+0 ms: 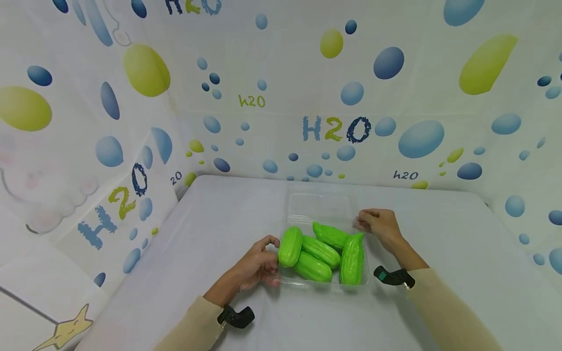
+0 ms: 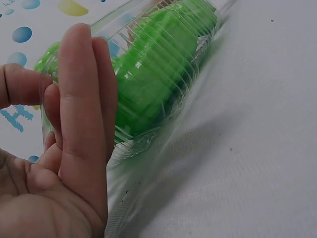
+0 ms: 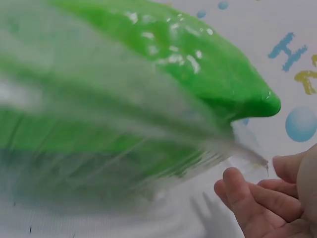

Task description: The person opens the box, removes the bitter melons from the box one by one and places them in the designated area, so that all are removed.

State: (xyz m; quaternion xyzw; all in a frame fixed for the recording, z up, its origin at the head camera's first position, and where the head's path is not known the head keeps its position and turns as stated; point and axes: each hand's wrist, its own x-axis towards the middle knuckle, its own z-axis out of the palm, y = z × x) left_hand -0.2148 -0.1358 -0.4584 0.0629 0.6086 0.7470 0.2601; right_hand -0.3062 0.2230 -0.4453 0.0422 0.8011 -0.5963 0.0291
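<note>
A clear plastic clamshell container (image 1: 287, 282) sits on the table with its lid (image 1: 320, 207) folded back. Several bright green bitter melons (image 1: 352, 258), shiny and ridged, lie inside it, one leaning on the left wall. My left hand (image 1: 259, 265) holds the container's left rim, index finger bent over it; the left wrist view shows the other fingers (image 2: 81, 109) extended along the outer wall. At the back right corner, near the lid's fold, my right hand (image 1: 379, 225) pinches the plastic edge between thumb and fingers (image 3: 237, 191).
A white cloth covers the table (image 1: 219, 209). Behind and to the left hangs a white curtain (image 1: 281, 73) printed with blue and green drops and lettering. Both wrists wear dark bands (image 1: 395, 277).
</note>
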